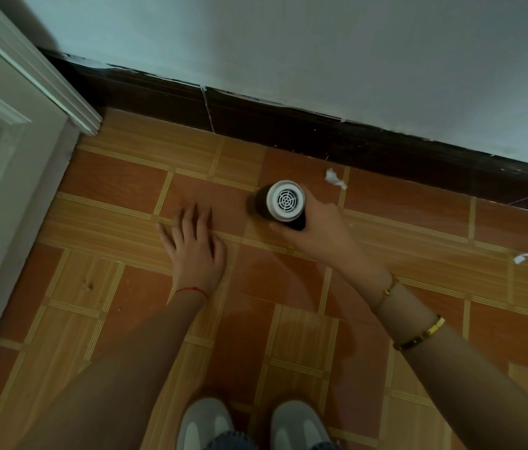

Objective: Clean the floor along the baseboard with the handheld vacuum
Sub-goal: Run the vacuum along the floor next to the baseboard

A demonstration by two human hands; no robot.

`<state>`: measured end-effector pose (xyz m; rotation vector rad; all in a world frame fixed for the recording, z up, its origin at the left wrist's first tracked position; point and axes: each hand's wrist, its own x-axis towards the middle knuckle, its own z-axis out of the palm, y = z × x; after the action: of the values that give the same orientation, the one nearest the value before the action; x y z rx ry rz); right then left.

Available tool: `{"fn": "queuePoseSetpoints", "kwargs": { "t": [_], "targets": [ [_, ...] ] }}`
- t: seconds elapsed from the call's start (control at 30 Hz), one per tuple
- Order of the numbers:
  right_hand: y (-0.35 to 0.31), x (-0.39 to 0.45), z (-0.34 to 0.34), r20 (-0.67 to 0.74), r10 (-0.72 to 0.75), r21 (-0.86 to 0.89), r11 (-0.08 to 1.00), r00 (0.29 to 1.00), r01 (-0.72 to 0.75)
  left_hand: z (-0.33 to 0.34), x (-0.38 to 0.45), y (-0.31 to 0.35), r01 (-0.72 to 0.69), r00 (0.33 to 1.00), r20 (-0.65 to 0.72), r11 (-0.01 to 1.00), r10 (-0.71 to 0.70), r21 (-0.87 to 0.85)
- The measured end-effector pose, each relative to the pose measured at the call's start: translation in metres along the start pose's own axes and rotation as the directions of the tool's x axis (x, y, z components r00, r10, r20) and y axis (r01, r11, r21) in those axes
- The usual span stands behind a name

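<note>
My right hand (316, 227) grips the handheld vacuum (283, 201), a dark cylinder whose white round vented end faces the camera; its nozzle end points down at the floor and is hidden. It stands a short way out from the dark baseboard (288, 125). My left hand (193, 245) lies flat on the orange tiled floor (288, 280) with fingers spread, left of the vacuum and apart from it. A white paper scrap (335, 178) lies by the baseboard just right of the vacuum. More scraps (520, 257) lie further right.
A white door and its frame (22, 131) close off the left side, meeting the baseboard in the corner. A pale wall (321, 43) rises above the baseboard. My two grey shoes (253, 423) show at the bottom edge.
</note>
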<state>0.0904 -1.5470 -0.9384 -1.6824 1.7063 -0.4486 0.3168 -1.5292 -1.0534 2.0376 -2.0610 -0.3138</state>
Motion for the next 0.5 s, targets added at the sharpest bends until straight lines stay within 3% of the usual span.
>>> {"fn": "queuePoseSetpoints", "kwargs": {
  "t": [0.33, 0.4, 0.5],
  "targets": [
    [0.021, 0.002, -0.019, -0.235, 0.176, 0.042, 0.984, 0.956, -0.171, -0.002, 0.000, 0.002, 0.001, 1.000, 0.009, 1.000, -0.001, -0.004],
    [0.018, 0.003, -0.020, -0.156, 0.184, 0.100, 0.981, 0.970, -0.169, -0.002, 0.000, 0.002, 0.002, 1.000, 0.008, 1.000, -0.002, 0.001],
    [0.013, 0.000, -0.015, 0.069, 0.196, 0.273, 0.939, 0.978, -0.208, -0.002, 0.001, 0.002, 0.003, 1.000, 0.016, 1.000, -0.003, 0.010]
  ]
}}
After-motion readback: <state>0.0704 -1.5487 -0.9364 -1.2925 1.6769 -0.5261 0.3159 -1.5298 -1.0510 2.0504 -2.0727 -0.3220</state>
